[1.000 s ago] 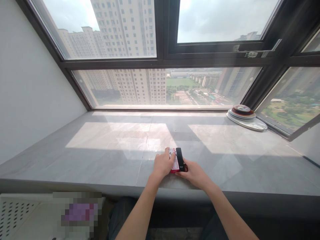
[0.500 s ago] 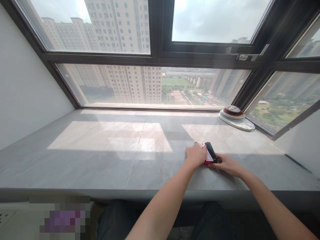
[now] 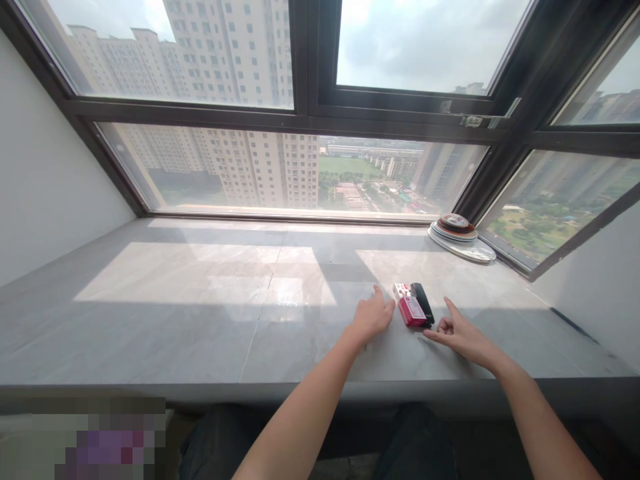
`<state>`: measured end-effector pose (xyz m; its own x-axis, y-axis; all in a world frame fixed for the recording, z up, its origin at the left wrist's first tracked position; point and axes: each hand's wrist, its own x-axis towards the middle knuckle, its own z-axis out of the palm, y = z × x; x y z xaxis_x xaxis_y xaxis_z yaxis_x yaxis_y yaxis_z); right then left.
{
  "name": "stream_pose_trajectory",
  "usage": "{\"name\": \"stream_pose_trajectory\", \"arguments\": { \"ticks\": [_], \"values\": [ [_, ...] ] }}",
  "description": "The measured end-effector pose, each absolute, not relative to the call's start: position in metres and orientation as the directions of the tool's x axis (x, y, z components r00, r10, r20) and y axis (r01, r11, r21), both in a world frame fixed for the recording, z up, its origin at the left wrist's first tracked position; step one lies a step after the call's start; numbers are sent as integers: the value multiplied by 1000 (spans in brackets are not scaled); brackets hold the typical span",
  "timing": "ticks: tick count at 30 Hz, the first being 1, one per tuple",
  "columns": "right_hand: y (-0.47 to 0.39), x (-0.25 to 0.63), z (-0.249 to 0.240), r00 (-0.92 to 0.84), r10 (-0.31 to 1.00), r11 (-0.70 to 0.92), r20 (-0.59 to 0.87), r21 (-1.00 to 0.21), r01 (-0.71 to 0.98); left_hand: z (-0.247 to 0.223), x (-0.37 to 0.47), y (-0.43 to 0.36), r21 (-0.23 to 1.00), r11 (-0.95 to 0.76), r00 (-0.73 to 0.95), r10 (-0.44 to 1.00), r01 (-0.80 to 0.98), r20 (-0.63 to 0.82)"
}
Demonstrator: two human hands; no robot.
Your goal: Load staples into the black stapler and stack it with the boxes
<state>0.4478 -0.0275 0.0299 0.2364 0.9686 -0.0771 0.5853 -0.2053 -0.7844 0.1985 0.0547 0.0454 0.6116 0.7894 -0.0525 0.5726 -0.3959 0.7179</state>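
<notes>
A small red box with a pale label lies on the grey stone sill. Right beside it is a long black object, shaped like a stapler. Just behind the red box is a small white box with red print. My left hand rests left of this group with its fingers apart and nothing in them. On the other side, my right hand has its index finger and thumb spread, the other fingers curled, and is empty. Its thumb is close to the near end of the black object; I cannot tell if they touch.
A stack of round plates or lids stands in the far right corner by the window frame. A thin dark strip lies along the right wall. The sill's front edge runs above my knees. A blurred patch covers the lower left.
Both hands have let go of the small group and drawn apart, the left one to the left, the right one slightly to the right. The boxes and black object now lie uncovered.
</notes>
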Motion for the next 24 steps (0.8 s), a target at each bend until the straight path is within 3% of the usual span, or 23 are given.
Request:
{"name": "stream_pose_trajectory", "arguments": {
  "ticks": [4, 7, 10, 13, 15, 24],
  "values": [
    [-63, 401, 16, 411, 907, -206, 98, -747, 632, 29, 113, 24, 759, -347, 515, 857, 550, 19],
    [-70, 338, 12, 206, 971, -64, 121, -699, 712, 20, 50, 11, 763, -328, 316, 933, 557, 171],
    [-53, 281, 10, 21, 981, 85, 191, -531, 843, 14, 6, 8, 585, -304, 191, 950, 752, 249],
    [-30, 246, 4, 25, 988, 24, 155, -305, 952, 10, -13, 4, 371, -297, 185, 933, 880, 308],
    [-21, 234, 0, 56, 992, -32, 113, -205, 978, 7, -15, 2, 297, -310, 214, 925, 903, 315],
    [-24, 226, -2, 67, 993, -53, 99, -138, 989, 4, -14, 1, 321, -312, 227, 934, 894, 276]
  ]
}}
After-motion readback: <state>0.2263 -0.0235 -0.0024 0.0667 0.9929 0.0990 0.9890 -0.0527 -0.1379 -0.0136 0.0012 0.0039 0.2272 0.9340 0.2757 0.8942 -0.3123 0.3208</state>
